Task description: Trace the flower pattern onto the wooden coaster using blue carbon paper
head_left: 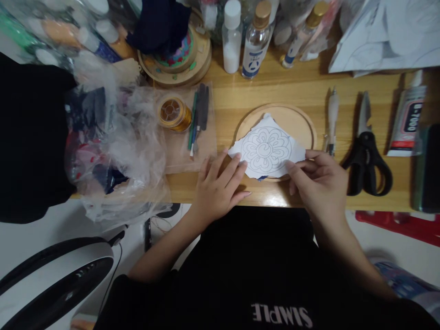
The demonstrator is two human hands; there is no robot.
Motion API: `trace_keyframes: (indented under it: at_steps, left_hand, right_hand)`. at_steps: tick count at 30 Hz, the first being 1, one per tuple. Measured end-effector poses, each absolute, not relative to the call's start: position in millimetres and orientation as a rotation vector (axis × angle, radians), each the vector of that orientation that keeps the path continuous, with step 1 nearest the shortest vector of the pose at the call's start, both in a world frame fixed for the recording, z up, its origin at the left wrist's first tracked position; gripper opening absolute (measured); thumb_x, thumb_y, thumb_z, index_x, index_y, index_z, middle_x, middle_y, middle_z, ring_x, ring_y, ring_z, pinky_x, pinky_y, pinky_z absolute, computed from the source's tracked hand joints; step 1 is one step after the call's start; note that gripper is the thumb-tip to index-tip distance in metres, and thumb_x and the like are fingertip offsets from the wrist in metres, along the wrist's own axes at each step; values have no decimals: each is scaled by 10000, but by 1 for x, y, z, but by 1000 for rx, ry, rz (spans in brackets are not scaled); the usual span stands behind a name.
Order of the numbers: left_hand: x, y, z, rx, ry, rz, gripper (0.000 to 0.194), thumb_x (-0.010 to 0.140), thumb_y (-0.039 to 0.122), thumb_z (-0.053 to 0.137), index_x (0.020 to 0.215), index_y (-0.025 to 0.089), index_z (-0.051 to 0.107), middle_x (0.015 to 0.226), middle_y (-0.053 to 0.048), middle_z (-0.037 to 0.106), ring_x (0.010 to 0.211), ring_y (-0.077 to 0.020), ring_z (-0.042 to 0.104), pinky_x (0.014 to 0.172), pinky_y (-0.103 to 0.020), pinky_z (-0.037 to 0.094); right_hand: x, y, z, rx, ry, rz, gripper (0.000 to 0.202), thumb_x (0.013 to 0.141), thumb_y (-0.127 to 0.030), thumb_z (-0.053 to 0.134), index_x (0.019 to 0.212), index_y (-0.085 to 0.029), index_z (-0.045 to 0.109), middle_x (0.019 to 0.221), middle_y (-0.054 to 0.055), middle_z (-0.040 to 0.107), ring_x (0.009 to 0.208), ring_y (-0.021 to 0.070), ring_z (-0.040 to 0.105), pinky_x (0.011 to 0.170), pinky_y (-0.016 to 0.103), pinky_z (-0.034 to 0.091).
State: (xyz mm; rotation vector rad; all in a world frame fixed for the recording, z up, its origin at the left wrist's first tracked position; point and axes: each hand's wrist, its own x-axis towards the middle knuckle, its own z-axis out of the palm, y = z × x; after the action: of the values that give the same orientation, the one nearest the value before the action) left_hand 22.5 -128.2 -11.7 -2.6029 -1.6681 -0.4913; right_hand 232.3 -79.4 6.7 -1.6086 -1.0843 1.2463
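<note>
While the right hand (321, 178) is pinching the flower-patterned paper (266, 149), the open left hand (215, 190) is touching it. Its long axis is running sideways, one peak pointing away.

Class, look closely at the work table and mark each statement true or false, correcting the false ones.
1. The paper with the flower drawing partly covers the round wooden disc. True.
2. The scissors lie between the pen and the glue tube. True.
3. The right hand grips the scissors. False: it pinches the paper's edge.
4. The golden spool is to the right of the disc. False: it is to the left.
5. The left hand has fingertips on the paper. True.
6. The flower's petals are filled in red. False: they are only outlined.
</note>
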Motion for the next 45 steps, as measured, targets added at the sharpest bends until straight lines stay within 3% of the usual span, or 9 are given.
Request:
trace_keyframes:
  at_steps: [11,19,22,26,34,45]
  left_hand:
    - [22,-129,-10,-2593,-1667,-466,510,973,508,438,1307,145,568,1341,-112,623,1310,-346,486,1133,-476,243]
    - [22,-130,-11,-2630,-1699,-454,526,973,506,439,1346,147,534,1369,-120,598,1320,-333,473,1124,-474,259]
    - [22,-130,-12,-2627,-1699,-465,526,979,505,424,1347,145,528,1371,-115,598,1318,-335,474,1118,-477,269]
    - [21,-130,-13,-2635,-1690,-470,519,978,495,434,1346,141,526,1372,-117,596,1314,-339,475,1108,-486,283]
    - [23,-130,-6,-2632,-1697,-415,533,975,506,440,1345,132,526,1383,-110,591,1302,-359,480,1094,-505,288]
    - [24,-129,-3,-2632,-1706,-413,518,959,498,486,1325,136,540,1378,-110,589,1328,-358,441,1092,-508,301]
  right_hand:
    - [232,-77,9,-1667,-1178,1244,143,774,-308,747,831,-212,657,627,-19,654,349,75,483,320,218,329]
    - [239,-68,12,-1699,-1544,932,195,802,-415,713,775,-222,696,578,-5,608,519,130,538,480,278,398]
    - [238,-62,14,-1652,-1644,867,229,818,-449,691,795,-222,708,651,12,656,577,140,573,539,289,433]
    - [236,-58,16,-1638,-1729,836,227,841,-435,664,836,-214,718,658,11,655,587,141,574,532,276,410]
    - [229,-48,23,-1800,-1904,727,231,805,-389,655,690,-191,629,535,-13,528,502,125,462,531,283,344]
    - [225,-42,25,-1880,-1987,719,193,760,-315,642,646,-206,530,574,-2,548,536,140,481,568,286,343]
